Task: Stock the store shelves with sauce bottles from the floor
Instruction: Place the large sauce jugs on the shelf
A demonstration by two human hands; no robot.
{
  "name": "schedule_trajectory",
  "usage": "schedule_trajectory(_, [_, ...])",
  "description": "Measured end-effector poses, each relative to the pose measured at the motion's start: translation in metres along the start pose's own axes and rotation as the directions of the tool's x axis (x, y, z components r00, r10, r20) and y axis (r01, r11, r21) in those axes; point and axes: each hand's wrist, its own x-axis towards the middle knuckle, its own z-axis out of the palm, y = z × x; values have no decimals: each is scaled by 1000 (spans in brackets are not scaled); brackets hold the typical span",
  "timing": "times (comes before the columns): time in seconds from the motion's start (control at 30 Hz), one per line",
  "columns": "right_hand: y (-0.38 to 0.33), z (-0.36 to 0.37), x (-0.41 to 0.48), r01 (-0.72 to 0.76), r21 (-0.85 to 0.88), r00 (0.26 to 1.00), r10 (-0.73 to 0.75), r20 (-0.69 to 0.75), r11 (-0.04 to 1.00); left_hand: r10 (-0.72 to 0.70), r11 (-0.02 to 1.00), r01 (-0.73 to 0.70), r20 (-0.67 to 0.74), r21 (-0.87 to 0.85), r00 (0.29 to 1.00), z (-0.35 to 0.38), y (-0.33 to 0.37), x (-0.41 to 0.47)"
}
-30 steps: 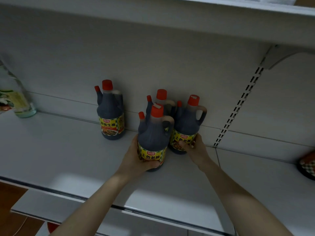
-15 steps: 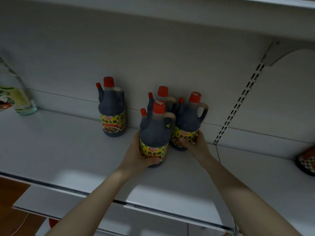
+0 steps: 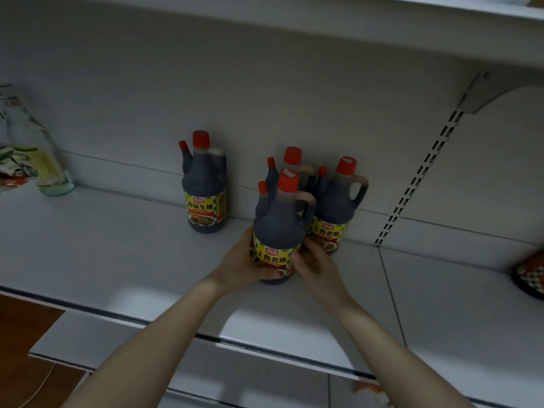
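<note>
While the front sauce bottle [image 3: 278,231] stood on the shelf [image 3: 117,260], we saw 2 hands grasping it — left hand [image 3: 241,260], right hand [image 3: 313,262].

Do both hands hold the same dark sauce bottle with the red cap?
Yes, the left hand and right hand clasp the front dark red-capped sauce bottle.

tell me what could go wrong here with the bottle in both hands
1. The front bottle, gripped low at its label by the left hand and right hand, is tall, so a push could tip it.
2. Two bottles stand close behind it, the right rear bottle and the middle rear bottle; sliding it back could knock them against the back panel.
</note>
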Motion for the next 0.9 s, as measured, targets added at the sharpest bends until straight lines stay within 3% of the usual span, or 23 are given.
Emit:
schedule_trajectory(0.27, [-1, 3, -1, 10, -34, 1000, -11, -18, 999, 9, 1000, -9, -31, 2, 999, 4, 0, -2])
schedule_trajectory(0.5, [-14, 5, -3, -41, -212, 999, 37, -20, 976, -49, 996, 57, -119, 69, 992, 11, 9, -17])
schedule_trajectory(0.6, [-17, 1, -12, -63, -311, 998, 57, -30, 948, -79, 979, 111, -185, 171, 980, 14, 20, -41])
schedule_trajectory(0.7, [-17, -11, -33, -52, -542, 997, 77, 24, 839, -20, 932, 116, -272, 342, 962, 12, 24, -80])
schedule_trajectory(0.8, [-17, -17, -57, 42, -664, 992, 50, 118, 747, 25, 867, 124, -289, 482, 957, 13, 25, -137])
schedule_trajectory(0.9, [-23, -9, -85, 167, -662, 976, -26, 218, 731, 24, 803, 168, -313, 572, 949, 20, 17, -199])
